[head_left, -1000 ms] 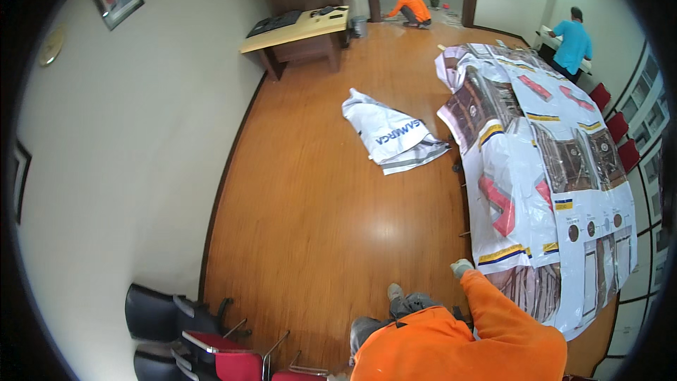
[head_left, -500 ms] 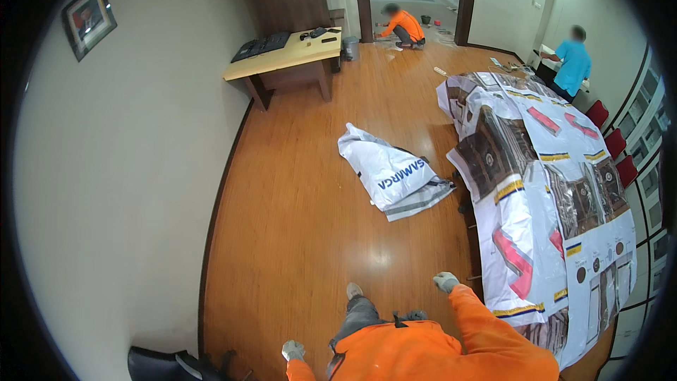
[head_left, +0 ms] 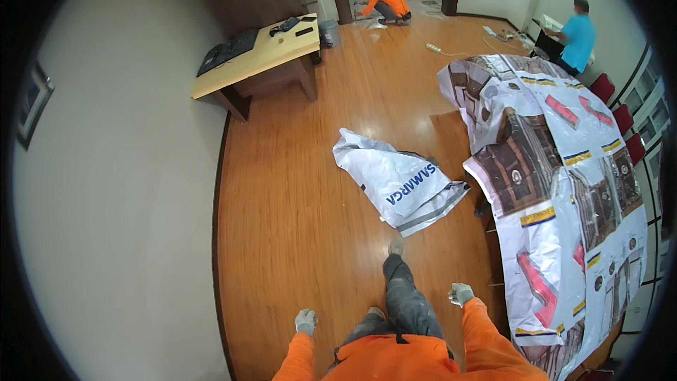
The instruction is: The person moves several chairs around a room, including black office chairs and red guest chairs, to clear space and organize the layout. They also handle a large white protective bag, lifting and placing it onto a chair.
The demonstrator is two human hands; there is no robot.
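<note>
My left hand, in a pale work glove and orange sleeve, hangs over the wood floor with its fingers curled in. Nothing shows in it. On the other side of my body, my right hand wears the same kind of glove and is closed like a fist, with nothing visible inside. It is nearest to the long table draped in printed banner sheets but does not touch it. Ahead of my front shoe lies a crumpled white plastic sheet with blue lettering and a grey edge.
A light-topped desk carrying dark devices stands at the far left, with a grey bin beside it. A person in orange crouches at the doorway. Another in blue stands beyond the draped table. Red chairs line its far side.
I have stepped forward, and one foot now reaches close to the white plastic sheet. My left hand has come forward and up in view. The black chair at lower left has left the picture.
</note>
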